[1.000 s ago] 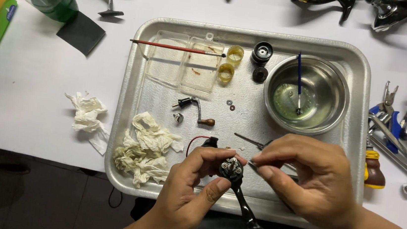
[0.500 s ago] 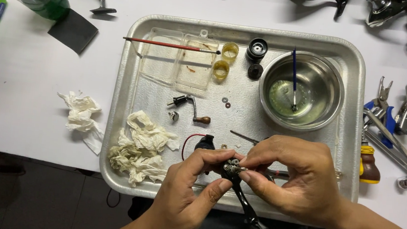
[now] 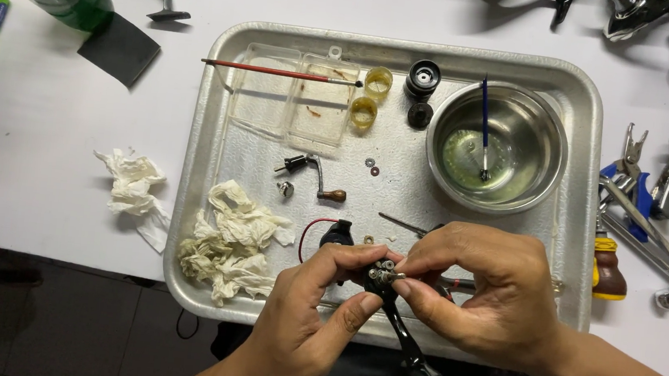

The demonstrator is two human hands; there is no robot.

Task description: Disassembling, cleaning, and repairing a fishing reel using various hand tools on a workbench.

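Black reel body gripped by left hand; right hand pinches its small fitting; crank handle unfitted on tray.

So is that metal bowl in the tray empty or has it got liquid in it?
The metal bowl has liquid in it: a shallow yellowish pool at the bottom.

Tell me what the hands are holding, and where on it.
Both hands, left and right, pinch the top end of a small black metal part; its long stem hangs free below.
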